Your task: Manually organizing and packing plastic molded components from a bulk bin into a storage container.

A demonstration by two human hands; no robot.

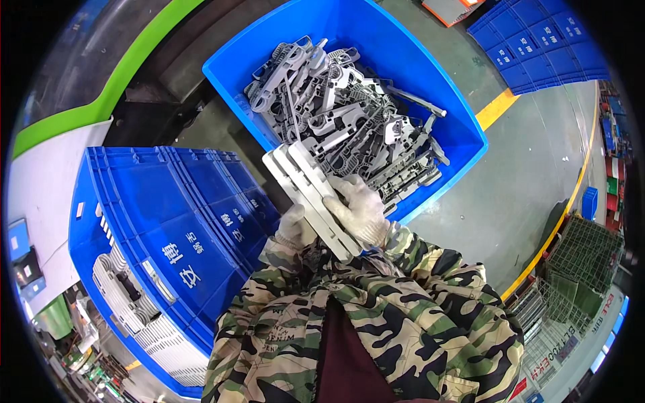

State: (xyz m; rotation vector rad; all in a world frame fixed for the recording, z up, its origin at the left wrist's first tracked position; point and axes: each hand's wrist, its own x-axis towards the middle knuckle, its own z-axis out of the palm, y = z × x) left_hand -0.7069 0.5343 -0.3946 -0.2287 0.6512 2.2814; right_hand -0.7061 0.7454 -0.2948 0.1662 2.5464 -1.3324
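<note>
Both my hands wear white work gloves and hold a small stack of long, light grey plastic parts [306, 195] between them. My left hand [295, 228] grips the stack's left side near its lower end. From the right, my right hand [359, 208] presses its fingers on the stack's other side. The stack slants up and away to the left, its far end over the near rim of a big blue bin [437, 74]. Inside that bin lies a jumbled heap of grey plastic parts [349, 114], at several angles.
To my left stands a blue crate [201, 235] beside an open blue container holding neat rows of light grey parts [161, 342]. A green-and-white machine [60, 174] is at the far left. Stacked blue crates [544, 47] stand at the far right, wire mesh cages [581, 255] nearer.
</note>
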